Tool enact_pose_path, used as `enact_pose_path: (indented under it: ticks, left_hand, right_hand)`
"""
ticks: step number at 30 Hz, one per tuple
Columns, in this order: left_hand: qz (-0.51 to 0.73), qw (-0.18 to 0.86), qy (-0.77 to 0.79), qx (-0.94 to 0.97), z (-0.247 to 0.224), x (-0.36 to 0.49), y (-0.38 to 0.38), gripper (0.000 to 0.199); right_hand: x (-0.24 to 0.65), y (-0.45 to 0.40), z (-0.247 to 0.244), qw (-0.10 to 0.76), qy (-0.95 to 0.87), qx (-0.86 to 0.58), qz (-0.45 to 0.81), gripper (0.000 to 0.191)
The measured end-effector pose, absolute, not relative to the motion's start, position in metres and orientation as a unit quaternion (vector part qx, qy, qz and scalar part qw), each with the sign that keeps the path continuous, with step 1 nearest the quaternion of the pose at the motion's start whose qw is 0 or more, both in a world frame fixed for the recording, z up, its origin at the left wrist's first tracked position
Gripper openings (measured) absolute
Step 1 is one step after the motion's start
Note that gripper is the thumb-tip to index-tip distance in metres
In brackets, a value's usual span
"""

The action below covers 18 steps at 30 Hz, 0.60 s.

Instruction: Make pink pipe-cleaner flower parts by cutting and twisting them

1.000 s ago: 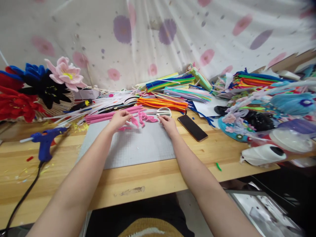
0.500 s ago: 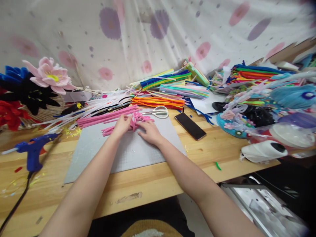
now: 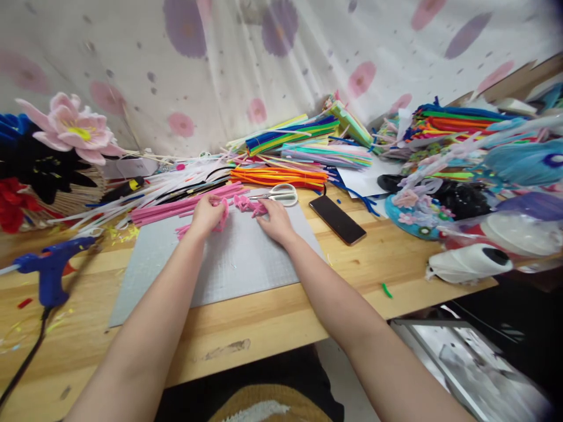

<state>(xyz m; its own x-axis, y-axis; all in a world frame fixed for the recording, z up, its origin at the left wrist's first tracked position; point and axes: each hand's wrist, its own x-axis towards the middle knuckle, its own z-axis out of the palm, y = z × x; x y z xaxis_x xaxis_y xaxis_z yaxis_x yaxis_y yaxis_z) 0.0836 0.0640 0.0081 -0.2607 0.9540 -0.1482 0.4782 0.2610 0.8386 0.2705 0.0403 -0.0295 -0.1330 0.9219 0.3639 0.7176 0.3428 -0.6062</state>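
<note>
left grip (image 3: pixel 207 214) pinching a fuzzy pink piece (image 3: pixel 224 214) at its right side, long axis running near to far, right grip (image 3: pixel 276 223) touching pink pieces (image 3: pixel 244 204) stretching left to right on the grey mat (image 3: pixel 246 258), its closure being unclear

A wooden table (image 3: pixel 264 319) carries a gray mat (image 3: pixel 246 258) and phone (image 3: pixel 337 219).

Grey mat (image 3: pixel 250 275) free in front; pink stems (image 3: pixel 185 203) and scissors (image 3: pixel 269 195) obstruct behind.
</note>
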Motion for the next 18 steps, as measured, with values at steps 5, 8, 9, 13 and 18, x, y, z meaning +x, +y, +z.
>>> enact_pose_path:
  ticks: [5, 8, 9, 13, 18]
  left_hand:
    - [0.376, 0.343, 0.691, 0.512, 0.001, 0.092, 0.074, 0.028]
    - [0.395, 0.358, 0.686, 0.495, -0.001, 0.104, 0.081, 0.025]
    - [0.403, 0.369, 0.678, 0.492, -0.001, 0.108, 0.082, 0.025]
    - [0.428, 0.408, 0.630, 0.503, 0.001, 0.122, 0.083, 0.031]
    - [0.380, 0.313, 0.661, 0.566, 0.014, 0.104, 0.075, 0.042]
  right_hand:
    - [0.267, 0.044, -0.034, 0.317, -0.756, -0.556, 0.140, 0.053]
    - [0.268, 0.045, -0.035, 0.343, -0.748, -0.554, 0.127, 0.051]
    - [0.269, 0.045, -0.034, 0.355, -0.742, -0.556, 0.119, 0.049]
    - [0.270, 0.043, -0.031, 0.386, -0.710, -0.582, 0.093, 0.039]
    - [0.265, 0.038, -0.029, 0.384, -0.726, -0.554, 0.138, 0.035]
